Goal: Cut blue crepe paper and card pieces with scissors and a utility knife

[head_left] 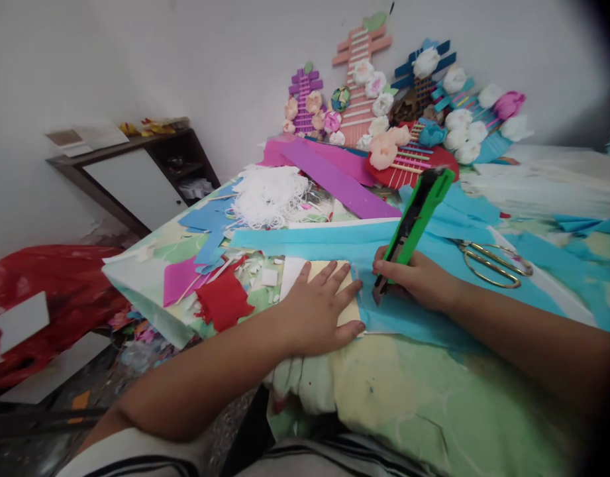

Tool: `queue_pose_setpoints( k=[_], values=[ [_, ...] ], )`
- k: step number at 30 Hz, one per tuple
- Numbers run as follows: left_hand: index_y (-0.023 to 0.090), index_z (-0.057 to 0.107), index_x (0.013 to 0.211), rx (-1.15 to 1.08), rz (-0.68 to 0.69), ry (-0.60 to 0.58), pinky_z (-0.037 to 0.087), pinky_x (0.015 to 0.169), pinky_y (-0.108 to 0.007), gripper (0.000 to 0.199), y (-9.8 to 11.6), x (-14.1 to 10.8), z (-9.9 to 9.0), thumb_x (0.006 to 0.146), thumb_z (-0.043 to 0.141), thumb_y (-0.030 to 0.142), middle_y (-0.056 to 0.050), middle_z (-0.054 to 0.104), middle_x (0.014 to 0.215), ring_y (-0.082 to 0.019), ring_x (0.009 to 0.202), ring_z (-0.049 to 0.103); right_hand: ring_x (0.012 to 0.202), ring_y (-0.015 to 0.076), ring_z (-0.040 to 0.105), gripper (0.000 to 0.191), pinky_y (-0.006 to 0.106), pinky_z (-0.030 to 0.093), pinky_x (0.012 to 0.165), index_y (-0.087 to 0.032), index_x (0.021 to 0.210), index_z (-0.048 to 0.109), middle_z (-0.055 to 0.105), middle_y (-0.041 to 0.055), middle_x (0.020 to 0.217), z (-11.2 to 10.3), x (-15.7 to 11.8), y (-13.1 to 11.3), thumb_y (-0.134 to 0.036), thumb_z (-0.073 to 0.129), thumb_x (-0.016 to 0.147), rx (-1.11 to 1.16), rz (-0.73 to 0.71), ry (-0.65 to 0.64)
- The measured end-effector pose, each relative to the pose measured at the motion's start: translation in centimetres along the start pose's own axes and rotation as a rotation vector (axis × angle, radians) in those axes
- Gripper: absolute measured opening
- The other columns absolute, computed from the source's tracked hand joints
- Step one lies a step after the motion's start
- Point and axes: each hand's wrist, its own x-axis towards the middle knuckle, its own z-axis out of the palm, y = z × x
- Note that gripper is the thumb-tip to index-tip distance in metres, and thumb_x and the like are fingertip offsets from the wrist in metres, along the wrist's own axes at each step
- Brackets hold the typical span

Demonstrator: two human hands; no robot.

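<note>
My left hand [320, 310] lies flat with fingers spread on a cream card piece [342, 364], which rests partly over a light blue sheet [424, 315]. In my right hand [418, 278] is a green utility knife [418, 218], held like a pen. Its blade points down at the blue sheet, just right of the card's edge; whether the tip touches the sheet I cannot tell. A long blue strip [324, 240] runs behind both hands. Gold-handled scissors [498, 264] lie on the blue material to the right of my right hand.
A heap of white string [269, 195], a purple strip [339, 179] and red crepe paper [224, 298] lie on the covered table [414, 391]. Several flower-decorated stick instruments [359, 93] lean on the wall. A red plastic bag [61, 278] and a cabinet [136, 179] stand left.
</note>
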Motion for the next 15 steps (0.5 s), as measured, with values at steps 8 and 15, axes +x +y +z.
queue_pose_setpoints(
  k=[8,15],
  values=[
    [0.017,0.02,0.133,0.024,0.003,-0.031,0.013,0.094,-0.06,0.063,0.0,-0.1,-0.2,0.083,0.021,0.054,-0.015,0.014,0.14,-0.032,0.127,0.01,0.043,0.0075,0.04,0.03,0.022,0.031,0.044,-0.017,0.058,0.045,0.044,-0.0053,0.045,1.1,-0.4,-1.3,-0.043,0.053,0.069,-0.216,-0.08,0.145],
    [0.015,0.025,0.131,0.008,0.014,-0.011,0.013,0.093,-0.06,0.062,0.0,0.0,-0.3,0.082,0.023,0.054,-0.016,0.016,0.139,-0.033,0.127,0.012,0.054,0.0115,0.048,0.03,0.024,0.037,0.051,-0.017,0.058,0.045,0.053,-0.0011,0.054,2.4,-1.2,-1.7,-0.044,0.05,0.07,-0.382,-0.062,0.087]
  ],
)
